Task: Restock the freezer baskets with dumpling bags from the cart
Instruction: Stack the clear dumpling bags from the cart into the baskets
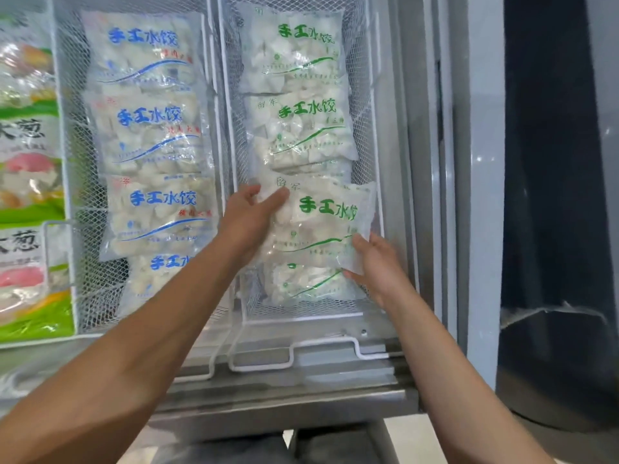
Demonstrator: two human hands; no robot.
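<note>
Head view: both hands settle a green-print dumpling bag (321, 226) into the right wire basket (373, 128).

The left hand (249, 212) pinches its upper left corner and the right hand (375, 262) cups its lower right corner, above another bag. It looks soft, lumpy and slick, so opposite-corner holds suit it. Farther back lie two matching bags.

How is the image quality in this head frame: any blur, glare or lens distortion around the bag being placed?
Head view: evenly lit, no hard shadows; the green-print bag held by the left hand and right hand is slightly soft, its print still legible; plastic sheen on the blue-print bags; wide-angle bowing tilts the basket walls; the colourful packs at the left edge are smeared.
</note>
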